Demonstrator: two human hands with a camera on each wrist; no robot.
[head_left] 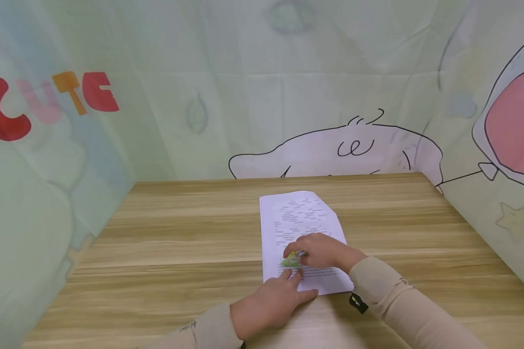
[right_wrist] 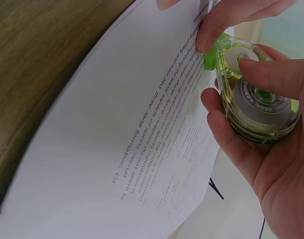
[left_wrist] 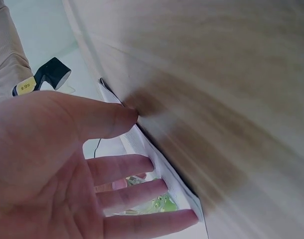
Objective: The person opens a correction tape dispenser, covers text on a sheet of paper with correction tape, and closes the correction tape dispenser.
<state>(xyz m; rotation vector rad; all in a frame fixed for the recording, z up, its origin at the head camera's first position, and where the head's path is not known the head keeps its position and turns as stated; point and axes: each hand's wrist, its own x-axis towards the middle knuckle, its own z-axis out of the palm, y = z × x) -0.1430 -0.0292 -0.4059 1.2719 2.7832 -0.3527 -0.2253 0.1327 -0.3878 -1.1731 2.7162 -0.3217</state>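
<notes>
A clear green correction tape dispenser (right_wrist: 264, 104) is pinched between the thumb and fingers of my right hand (head_left: 320, 250). In the head view the dispenser sits low over the printed lines of a sheaf of paper (head_left: 305, 218); in the right wrist view its green tip end (right_wrist: 210, 59) is at the text, though contact is partly hidden. My left hand (head_left: 276, 299) rests at the paper's near edge with fingers spread and extended, fingertips on the sheet just below the dispenser. Its thumb reaches toward the bottom edge of the sheet.
Paper and hands are on a wood-grain table (head_left: 179, 232). A printed cloth backdrop (head_left: 179, 121) with cartoon drawings surrounds the table's back and sides. A black wrist-worn device (head_left: 358, 303) hangs under the right sleeve.
</notes>
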